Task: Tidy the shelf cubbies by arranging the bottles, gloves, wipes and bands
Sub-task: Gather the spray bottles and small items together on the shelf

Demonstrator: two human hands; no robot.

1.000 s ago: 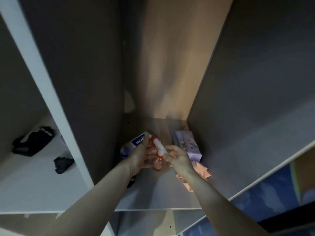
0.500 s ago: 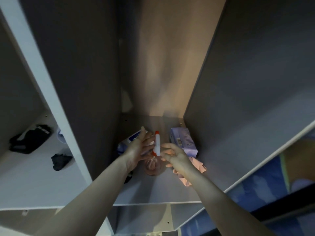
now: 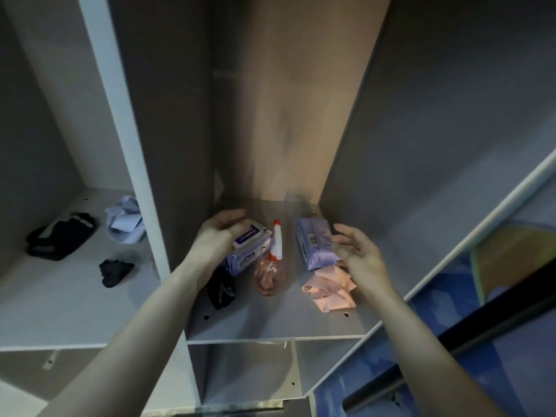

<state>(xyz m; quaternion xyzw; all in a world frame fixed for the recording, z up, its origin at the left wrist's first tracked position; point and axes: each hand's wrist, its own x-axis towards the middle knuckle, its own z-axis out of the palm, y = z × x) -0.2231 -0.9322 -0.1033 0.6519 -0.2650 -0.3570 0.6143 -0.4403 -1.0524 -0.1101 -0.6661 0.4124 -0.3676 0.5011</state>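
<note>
A pink spray bottle (image 3: 272, 273) with a white and orange nozzle stands upright in the middle of the right cubby. My left hand (image 3: 218, 236) rests on the lid end of a purple wipes pack (image 3: 248, 251) to the bottle's left, fingers curled over it. My right hand (image 3: 353, 252) is spread against the side of a second purple wipes pack (image 3: 313, 243) to the bottle's right. Pink gloves (image 3: 328, 288) lie crumpled in front of that pack. A black band (image 3: 222, 291) lies under my left wrist.
The left cubby (image 3: 54, 296) holds a black band (image 3: 60, 239), a crumpled black item (image 3: 115, 270) and a pale blue crumpled item (image 3: 125, 222). A white divider (image 3: 126, 139) separates the cubbies. A lower shelf opening (image 3: 240, 371) shows below.
Both hands let go of the spray bottle, which now stands alone. The left hand moved onto the left wipes pack and the right hand moved to the right pack.
</note>
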